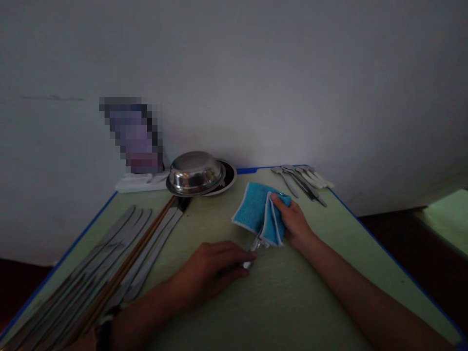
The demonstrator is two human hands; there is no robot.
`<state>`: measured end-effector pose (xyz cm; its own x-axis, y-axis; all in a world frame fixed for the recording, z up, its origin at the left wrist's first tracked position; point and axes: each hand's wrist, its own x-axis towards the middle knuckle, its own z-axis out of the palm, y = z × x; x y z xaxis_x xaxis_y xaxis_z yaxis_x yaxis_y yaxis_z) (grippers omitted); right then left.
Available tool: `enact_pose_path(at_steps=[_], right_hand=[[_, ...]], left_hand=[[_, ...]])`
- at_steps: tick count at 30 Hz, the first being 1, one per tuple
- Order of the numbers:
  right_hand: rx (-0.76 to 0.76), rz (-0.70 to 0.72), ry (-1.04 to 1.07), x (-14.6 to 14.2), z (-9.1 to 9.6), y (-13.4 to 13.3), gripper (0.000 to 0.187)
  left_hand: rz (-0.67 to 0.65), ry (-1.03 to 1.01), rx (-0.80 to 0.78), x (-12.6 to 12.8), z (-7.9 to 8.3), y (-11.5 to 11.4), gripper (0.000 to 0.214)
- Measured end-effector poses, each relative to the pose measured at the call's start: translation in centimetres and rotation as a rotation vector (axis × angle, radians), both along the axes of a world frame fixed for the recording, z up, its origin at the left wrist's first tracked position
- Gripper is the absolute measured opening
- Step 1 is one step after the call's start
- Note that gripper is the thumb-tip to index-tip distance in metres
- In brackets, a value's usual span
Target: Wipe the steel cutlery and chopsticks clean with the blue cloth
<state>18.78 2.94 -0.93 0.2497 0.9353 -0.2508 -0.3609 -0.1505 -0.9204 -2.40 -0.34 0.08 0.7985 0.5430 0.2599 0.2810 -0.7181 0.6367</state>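
A blue cloth with white edging (252, 209) lies folded near the middle of the green table (292, 302). My right hand (294, 222) grips its right side, fingers closed over the folds. My left hand (215, 268) is closed on the handle end of a small metal utensil (255, 248), whose other end goes under the cloth. I cannot make out which kind of utensil it is.
Several long knives and a wooden stick (120, 263) lie in a row at the left. An upturned steel bowl (195, 171) on a plate sits at the back by the wall. Several spoons (302, 179) lie at the back right. A white tray (141, 183) stands back left.
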Motion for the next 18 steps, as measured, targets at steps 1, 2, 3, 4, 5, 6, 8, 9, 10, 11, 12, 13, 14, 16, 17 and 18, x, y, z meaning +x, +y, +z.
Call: enact_pose_path(at_steps=[1,2,3,4,5,6,8,9,10,11,12,13,14,16,17,18], right_hand=[[0.003,-0.004,-0.001,-0.1,0.0,-0.1,0.029],[0.005,-0.003,-0.006,-0.2,0.1,-0.2,0.029],[0.007,0.002,-0.018,-0.2,0.0,-0.3,0.030],[0.013,0.009,-0.036,-0.3,0.0,-0.3,0.030],[0.019,0.018,-0.058,-0.3,-0.1,-0.4,0.030],[0.024,0.026,-0.077,-0.3,-0.2,-0.5,0.030],[0.023,0.039,-0.085,-0.3,-0.3,-0.5,0.030],[0.018,0.037,-0.070,-0.3,-0.3,-0.6,0.031],[0.011,0.031,-0.046,-0.3,-0.4,-0.6,0.031],[0.008,0.023,-0.025,-0.3,-0.4,-0.6,0.030],[0.013,0.012,-0.014,-0.3,-0.4,-0.6,0.030],[0.025,0.001,-0.016,-0.3,-0.4,-0.6,0.030],[0.041,-0.001,-0.029,-0.2,-0.4,-0.5,0.030],[0.072,0.027,-0.078,0.0,-0.4,-0.4,0.030],[0.086,0.063,-0.109,0.2,-0.3,-0.4,0.030],[0.102,0.110,-0.143,0.4,-0.3,-0.3,0.029]], left_hand=[[-0.009,0.006,-0.005,0.0,0.0,0.0,0.026],[-0.007,0.009,-0.015,0.0,0.0,-0.1,0.025],[0.000,0.017,-0.028,0.0,0.0,-0.1,0.024],[0.022,0.028,-0.043,0.0,0.0,-0.1,0.022],[0.059,0.040,-0.056,-0.1,0.0,-0.1,0.022],[0.111,0.054,-0.065,-0.1,-0.1,-0.1,0.023],[0.207,0.070,-0.082,-0.1,0.0,-0.1,0.026],[0.236,0.073,-0.093,-0.1,0.1,-0.1,0.025],[0.250,0.077,-0.107,-0.1,0.2,-0.1,0.022],[0.248,0.088,-0.127,0.0,0.4,-0.1,0.018],[0.241,0.104,-0.149,0.0,0.6,-0.2,0.016],[0.233,0.124,-0.173,0.1,0.9,-0.2,0.016],[0.228,0.146,-0.195,0.1,1.1,-0.3,0.017],[0.221,0.163,-0.226,0.0,1.4,-0.4,0.019],[0.229,0.149,-0.233,-0.1,1.5,-0.5,0.020],[0.247,0.115,-0.237,-0.2,1.4,-0.5,0.019]])
